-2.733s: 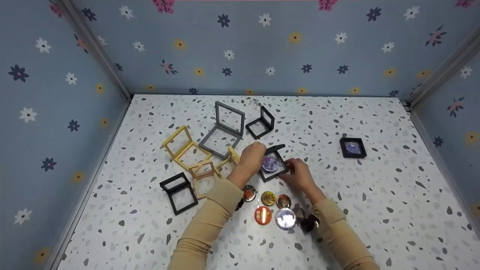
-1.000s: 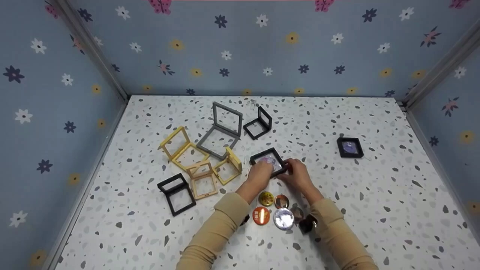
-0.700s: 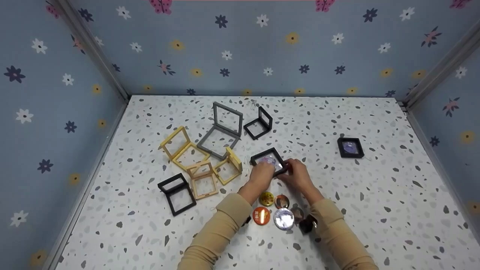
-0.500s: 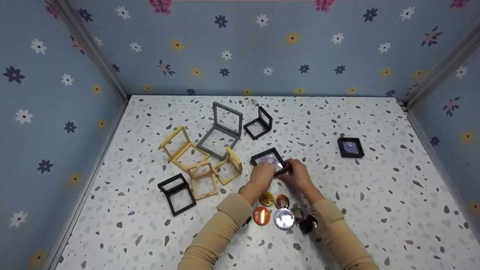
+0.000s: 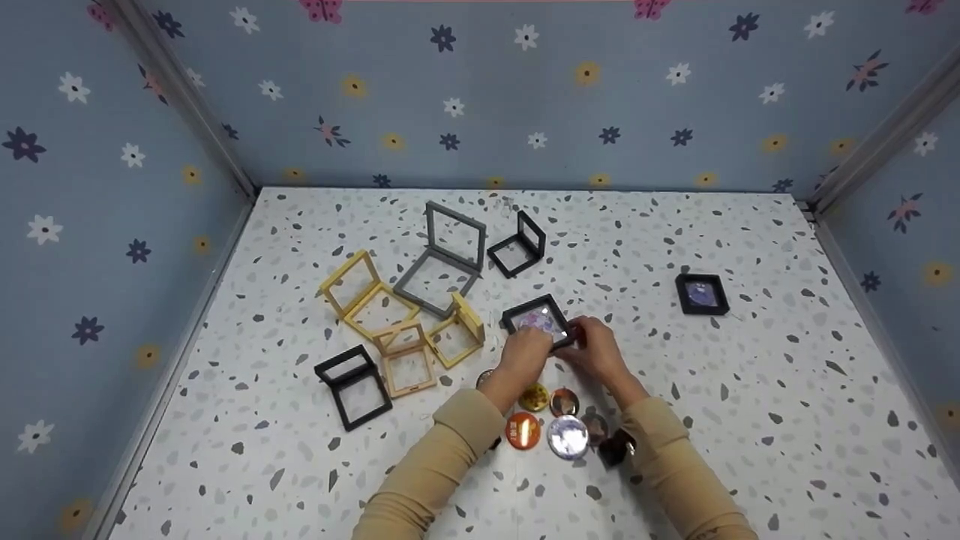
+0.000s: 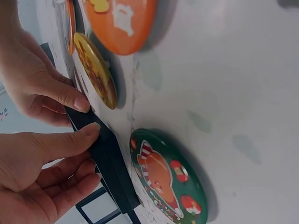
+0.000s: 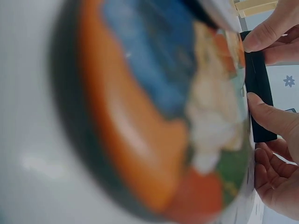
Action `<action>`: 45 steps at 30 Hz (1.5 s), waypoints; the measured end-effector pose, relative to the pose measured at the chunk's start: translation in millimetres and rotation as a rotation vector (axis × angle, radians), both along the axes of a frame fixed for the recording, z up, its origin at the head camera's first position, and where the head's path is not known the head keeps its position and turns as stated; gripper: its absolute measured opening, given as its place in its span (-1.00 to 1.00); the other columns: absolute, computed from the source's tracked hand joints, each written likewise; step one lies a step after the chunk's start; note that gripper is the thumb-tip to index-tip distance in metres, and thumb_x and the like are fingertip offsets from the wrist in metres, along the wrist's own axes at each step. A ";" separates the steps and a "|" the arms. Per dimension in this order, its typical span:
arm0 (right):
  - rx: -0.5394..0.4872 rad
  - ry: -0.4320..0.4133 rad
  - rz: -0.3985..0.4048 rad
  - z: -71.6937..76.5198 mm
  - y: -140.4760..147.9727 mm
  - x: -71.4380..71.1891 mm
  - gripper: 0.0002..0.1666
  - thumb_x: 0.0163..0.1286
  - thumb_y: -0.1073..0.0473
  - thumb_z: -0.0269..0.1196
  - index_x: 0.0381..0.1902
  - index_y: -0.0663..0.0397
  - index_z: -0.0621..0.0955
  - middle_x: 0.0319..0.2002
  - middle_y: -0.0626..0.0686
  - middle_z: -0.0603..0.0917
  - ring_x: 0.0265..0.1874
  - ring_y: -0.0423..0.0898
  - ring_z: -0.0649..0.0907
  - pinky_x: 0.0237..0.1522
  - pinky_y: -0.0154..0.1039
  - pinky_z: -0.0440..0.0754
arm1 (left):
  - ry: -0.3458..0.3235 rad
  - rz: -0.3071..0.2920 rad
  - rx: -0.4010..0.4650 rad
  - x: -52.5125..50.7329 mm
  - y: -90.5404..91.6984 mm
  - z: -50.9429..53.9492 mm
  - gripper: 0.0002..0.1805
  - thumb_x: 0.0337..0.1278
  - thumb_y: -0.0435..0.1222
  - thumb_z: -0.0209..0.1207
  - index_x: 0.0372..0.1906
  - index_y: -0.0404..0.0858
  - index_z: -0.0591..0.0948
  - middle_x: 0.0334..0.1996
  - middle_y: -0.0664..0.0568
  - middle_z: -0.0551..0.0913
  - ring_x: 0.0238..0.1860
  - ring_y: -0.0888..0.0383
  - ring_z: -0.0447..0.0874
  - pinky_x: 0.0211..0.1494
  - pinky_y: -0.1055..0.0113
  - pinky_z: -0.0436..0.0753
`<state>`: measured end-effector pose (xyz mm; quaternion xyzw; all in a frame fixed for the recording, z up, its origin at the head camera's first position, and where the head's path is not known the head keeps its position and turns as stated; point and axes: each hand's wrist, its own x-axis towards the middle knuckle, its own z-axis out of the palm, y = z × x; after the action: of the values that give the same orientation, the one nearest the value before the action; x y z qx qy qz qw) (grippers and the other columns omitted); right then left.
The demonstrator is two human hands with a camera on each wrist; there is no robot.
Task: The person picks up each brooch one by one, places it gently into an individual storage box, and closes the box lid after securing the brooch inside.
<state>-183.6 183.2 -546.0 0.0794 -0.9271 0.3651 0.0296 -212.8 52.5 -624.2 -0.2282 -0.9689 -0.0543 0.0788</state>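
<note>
A black square display frame (image 5: 559, 307), lid down, lies on the speckled table with a purple round badge (image 5: 534, 318) behind its clear film. At its near edge, my left hand (image 5: 524, 356) pinches the rim, thumb on the black side and fingers curled over it, as the left wrist view shows. My right hand (image 5: 598, 351) holds the right corner between thumb and curled fingers. The two thumbs press the same side in the right wrist view. Part of the badge is covered by the left hand. A green badge (image 6: 168, 179) lies close to the left hand.
Several opened frames stand to the left: grey (image 5: 436, 279), yellow (image 5: 380, 311), wooden (image 5: 409, 371), black (image 5: 362, 397). A small black one (image 5: 516, 255) stands behind. Loose badges, including an orange one (image 5: 523, 431), lie in front. A closed black frame (image 5: 702, 294) sits right.
The black frame's lid, raised at first, has come down over the purple badge. My left hand has moved from the frame's left side to its near edge; the right hand has stayed.
</note>
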 end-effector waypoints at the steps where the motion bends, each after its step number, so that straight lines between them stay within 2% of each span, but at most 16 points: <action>1: 0.000 0.002 0.002 0.0 0.1 0.0 -0.53 -0.22 0.18 0.47 -0.35 0.26 0.53 -0.55 0.05 0.44 -0.53 -0.06 0.41 -0.44 -0.21 0.37 | -0.037 0.009 -0.014 3.5 -0.9 11.5 -0.85 -0.09 -0.38 0.09 -0.61 -0.14 0.61 -0.58 0.02 0.59 -0.52 0.08 0.54 -0.53 0.25 0.53; 2: 0.000 0.004 0.005 0.0 0.1 0.0 -0.53 -0.22 0.19 0.47 -0.34 0.26 0.53 -0.55 0.05 0.44 -0.53 -0.06 0.41 -0.44 -0.21 0.37 | -0.065 0.015 -0.023 7.6 -2.2 23.7 -0.85 -0.07 -0.38 0.09 -0.58 -0.16 0.62 -0.55 0.01 0.60 -0.50 0.08 0.55 -0.51 0.25 0.54; 3: -0.001 0.004 0.008 0.2 0.2 0.0 -0.53 -0.21 0.19 0.47 -0.34 0.26 0.53 -0.55 0.05 0.44 -0.52 -0.05 0.41 -0.44 -0.21 0.37 | -0.058 0.010 -0.015 9.4 -3.6 28.0 -0.82 0.00 -0.36 0.05 -0.59 -0.15 0.61 -0.57 0.01 0.59 -0.52 0.09 0.54 -0.53 0.27 0.53; 6: 0.004 -0.011 0.009 1.1 0.6 0.6 -0.54 -0.20 0.19 0.46 -0.32 0.26 0.54 -0.53 0.05 0.46 -0.51 -0.05 0.42 -0.42 -0.20 0.39 | -0.076 0.004 -0.001 21.7 -9.1 57.9 -0.82 0.00 -0.38 0.05 -0.59 -0.19 0.60 -0.56 -0.01 0.59 -0.51 0.08 0.54 -0.51 0.28 0.53; 9: 0.014 -0.041 0.019 2.6 2.0 0.8 -0.55 -0.16 0.19 0.44 -0.29 0.26 0.56 -0.50 0.05 0.47 -0.49 -0.06 0.44 -0.40 -0.20 0.40 | -0.066 -0.011 0.034 32.6 -14.9 81.2 -0.83 -0.04 -0.39 0.06 -0.63 -0.19 0.57 -0.58 0.00 0.58 -0.52 0.09 0.52 -0.51 0.30 0.52; 10: 0.017 -0.050 0.026 3.2 2.6 0.7 -0.56 -0.14 0.19 0.43 -0.28 0.26 0.56 -0.49 0.05 0.48 -0.48 -0.06 0.44 -0.40 -0.19 0.41 | -0.104 -0.005 0.029 39.1 -16.6 97.2 -0.87 -0.07 -0.41 0.10 -0.60 -0.22 0.58 -0.55 -0.02 0.59 -0.48 0.08 0.54 -0.47 0.29 0.54; 12: 0.015 -0.068 0.033 4.9 3.9 0.5 -0.57 -0.12 0.20 0.42 -0.25 0.26 0.56 -0.48 0.06 0.49 -0.47 -0.06 0.45 -0.39 -0.20 0.42 | -0.102 -0.012 0.043 43.8 -19.2 105.5 -0.88 -0.08 -0.41 0.10 -0.60 -0.22 0.57 -0.55 -0.01 0.59 -0.47 0.09 0.53 -0.45 0.30 0.54; 14: 0.008 -0.073 0.043 7.0 5.1 0.6 -0.56 -0.11 0.23 0.41 -0.22 0.26 0.56 -0.47 0.07 0.50 -0.47 -0.06 0.46 -0.39 -0.19 0.43 | -0.116 -0.014 0.038 47.2 -20.8 112.3 -0.88 -0.08 -0.42 0.09 -0.59 -0.22 0.57 -0.54 -0.01 0.59 -0.46 0.09 0.54 -0.43 0.31 0.54; 17: 0.001 -0.053 0.060 9.5 6.8 1.0 -0.52 -0.13 0.29 0.41 -0.19 0.29 0.55 -0.46 0.10 0.52 -0.46 -0.05 0.48 -0.38 -0.19 0.47 | -0.144 -0.017 0.034 49.1 -22.4 116.5 -0.88 -0.07 -0.44 0.08 -0.57 -0.23 0.58 -0.51 -0.02 0.60 -0.43 0.08 0.55 -0.40 0.31 0.55; 20: 0.019 0.016 0.089 11.1 7.6 1.8 -0.51 -0.17 0.31 0.42 -0.20 0.30 0.55 -0.41 0.12 0.53 -0.44 -0.02 0.51 -0.36 -0.16 0.49 | -0.161 -0.018 0.040 50.4 -24.5 119.1 -0.86 -0.08 -0.47 0.07 -0.57 -0.26 0.59 -0.50 -0.05 0.60 -0.43 0.07 0.57 -0.40 0.29 0.56; 23: 0.022 0.089 0.125 12.8 7.2 2.8 -0.53 -0.20 0.33 0.43 -0.24 0.29 0.57 -0.36 0.13 0.53 -0.38 0.03 0.53 -0.31 -0.13 0.50 | -0.146 -0.026 0.056 52.1 -27.7 122.5 -0.87 -0.09 -0.47 0.07 -0.59 -0.26 0.58 -0.52 -0.06 0.60 -0.45 0.07 0.57 -0.42 0.27 0.56; 27: 0.042 0.149 0.212 15.5 5.7 3.6 -0.61 -0.16 0.37 0.41 -0.27 0.26 0.58 -0.31 0.10 0.54 -0.30 0.02 0.53 -0.23 -0.12 0.50 | -0.112 -0.036 0.050 53.9 -32.4 130.9 -0.89 -0.10 -0.44 0.09 -0.60 -0.25 0.58 -0.53 -0.04 0.59 -0.47 0.07 0.57 -0.45 0.26 0.55; 31: 0.109 0.174 0.317 16.9 4.5 3.4 -0.68 -0.10 0.38 0.36 -0.29 0.24 0.58 -0.30 0.10 0.55 -0.26 0.01 0.52 -0.17 -0.09 0.46 | -0.130 -0.032 0.041 53.7 -36.0 142.4 -0.92 -0.08 -0.37 0.15 -0.57 -0.25 0.60 -0.51 -0.05 0.61 -0.46 0.07 0.57 -0.44 0.25 0.54; 33: 0.137 0.190 0.364 16.7 4.0 2.5 -0.69 -0.09 0.38 0.36 -0.30 0.23 0.59 -0.30 0.10 0.56 -0.25 0.01 0.51 -0.15 -0.07 0.45 | -0.138 -0.027 0.045 53.1 -37.1 148.6 -0.91 -0.07 -0.33 0.17 -0.55 -0.26 0.61 -0.50 -0.05 0.61 -0.44 0.06 0.58 -0.43 0.24 0.55; 37: 0.177 0.207 0.430 16.4 3.0 0.2 -0.70 -0.11 0.40 0.35 -0.32 0.19 0.61 -0.33 0.07 0.58 -0.27 0.00 0.53 -0.18 -0.06 0.44 | -0.108 -0.031 0.057 51.4 -38.2 159.8 -0.89 -0.05 -0.30 0.18 -0.52 -0.27 0.62 -0.48 -0.04 0.61 -0.43 0.05 0.58 -0.41 0.24 0.55; 45: 0.281 0.204 0.444 18.5 2.2 -2.2 -0.75 -0.06 0.37 0.32 -0.35 0.06 0.65 -0.36 -0.01 0.63 -0.35 -0.08 0.55 -0.26 -0.16 0.47 | -0.062 -0.043 0.030 38.7 -33.6 177.3 -0.88 0.01 -0.30 0.14 -0.46 -0.27 0.62 -0.40 -0.04 0.58 -0.40 0.06 0.55 -0.38 0.24 0.55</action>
<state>-185.8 185.3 -527.4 0.3205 -0.9207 0.2207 0.0307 -174.0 18.9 -447.0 -0.2461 -0.9648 -0.0776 0.0508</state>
